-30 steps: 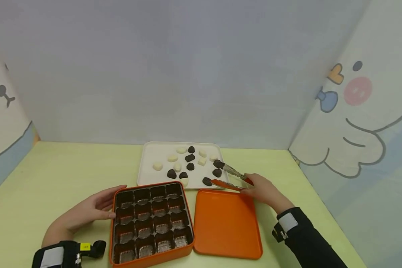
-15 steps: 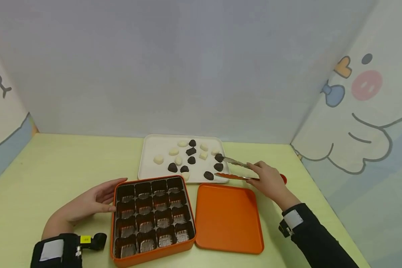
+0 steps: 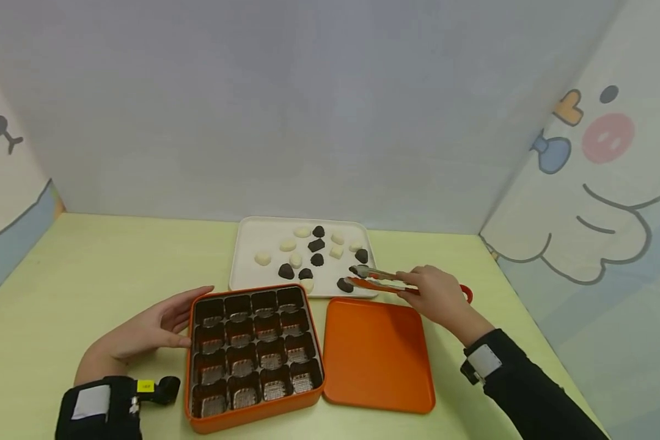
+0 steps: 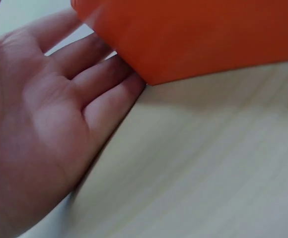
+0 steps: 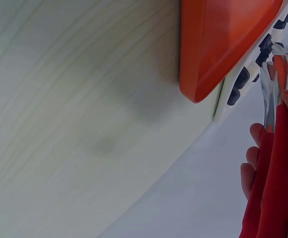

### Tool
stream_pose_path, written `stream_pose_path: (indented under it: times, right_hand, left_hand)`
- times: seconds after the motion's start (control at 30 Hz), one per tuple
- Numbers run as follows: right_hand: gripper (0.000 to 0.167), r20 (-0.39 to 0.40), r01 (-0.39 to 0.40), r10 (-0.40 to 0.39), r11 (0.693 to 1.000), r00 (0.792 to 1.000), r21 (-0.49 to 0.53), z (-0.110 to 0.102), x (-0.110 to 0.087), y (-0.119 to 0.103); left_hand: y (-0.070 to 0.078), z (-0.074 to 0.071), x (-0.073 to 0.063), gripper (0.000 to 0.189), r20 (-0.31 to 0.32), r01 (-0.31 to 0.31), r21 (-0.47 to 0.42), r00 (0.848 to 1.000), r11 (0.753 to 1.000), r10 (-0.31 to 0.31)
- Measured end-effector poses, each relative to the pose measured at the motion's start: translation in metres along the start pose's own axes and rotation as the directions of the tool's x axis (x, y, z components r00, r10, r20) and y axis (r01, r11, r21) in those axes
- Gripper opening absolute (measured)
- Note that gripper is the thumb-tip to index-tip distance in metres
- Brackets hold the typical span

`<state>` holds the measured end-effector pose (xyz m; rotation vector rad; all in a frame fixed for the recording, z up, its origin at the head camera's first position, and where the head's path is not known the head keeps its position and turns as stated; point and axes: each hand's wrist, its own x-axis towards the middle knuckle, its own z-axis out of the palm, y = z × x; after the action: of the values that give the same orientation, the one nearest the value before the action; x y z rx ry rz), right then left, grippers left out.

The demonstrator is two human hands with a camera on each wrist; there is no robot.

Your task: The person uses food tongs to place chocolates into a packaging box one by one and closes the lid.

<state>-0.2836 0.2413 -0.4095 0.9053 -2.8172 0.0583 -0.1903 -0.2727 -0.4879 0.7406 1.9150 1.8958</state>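
My left hand [image 3: 145,327] rests against the left side of an orange box [image 3: 258,410], with fairly straight fingers along its wall and the thumb at the rim. Inside the box is a dark brown divider with rows of compartments. In my right hand [image 3: 437,296] I grip red-handled tongs [image 5: 278,168]. Their tips reach over the right part of a white tray [image 3: 244,269], their arms a little apart. The lower tip is at a dark chocolate [image 3: 344,285]; the upper tip covers most of another. Whether either piece is pinched I cannot tell.
White chocolates [image 3: 262,258] and dark chocolates [image 3: 286,271] lie scattered over the tray. A flat orange lid [image 3: 376,357] lies right of the box, below the tongs. Behind the tray rises a plain grey wall [image 3: 308,122].
The upper tip of the tongs has come down from the higher dark chocolate to the one below, and the tong arms have drawn closer together. My left hand stays at the box.
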Motion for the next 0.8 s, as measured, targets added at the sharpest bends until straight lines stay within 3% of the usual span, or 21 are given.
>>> stream_pose_path:
  times: [0.43,0.8]
  right_hand:
    - [0.032,0.056,-0.002,0.003,1.000,0.998,-0.018,-0.001,0.010,-0.010]
    - [0.031,-0.002,0.052,-0.052,0.998,0.999,-0.028,-0.019,0.022,-0.031]
  left_hand:
    - [0.004,0.000,-0.003,0.082,-0.011,0.010,-0.038,1.000,0.999,-0.011]
    - [0.003,0.000,-0.003,0.079,-0.013,-0.015,-0.030,1.000,0.999,0.014]
